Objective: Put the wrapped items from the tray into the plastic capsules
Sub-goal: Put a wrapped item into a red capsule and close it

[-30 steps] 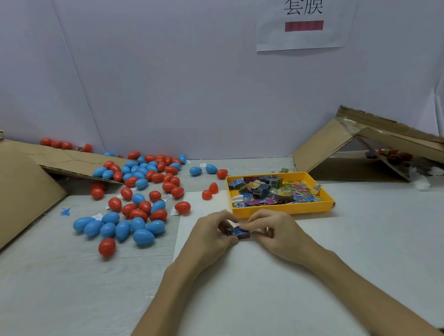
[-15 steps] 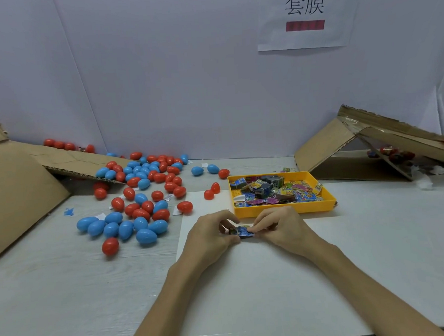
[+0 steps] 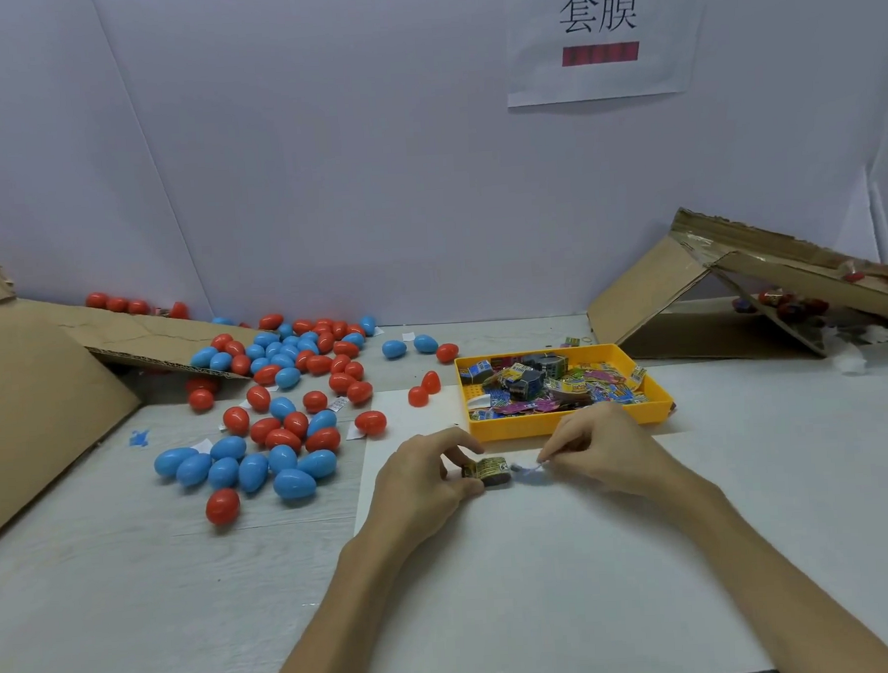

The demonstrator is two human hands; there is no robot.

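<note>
Tray [image 3: 508,428] heaped, most work left: left hand [image 3: 429,478] grips wrapped item [image 3: 487,472], right hand [image 3: 599,449] pinches bluish scrap [image 3: 526,468] beside it.

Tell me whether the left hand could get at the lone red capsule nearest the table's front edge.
Probably, but not freely. Only bare table lies between the left hand and that red capsule; however, its fingers grip a wrapped item, which would likely have to go down first.
</note>
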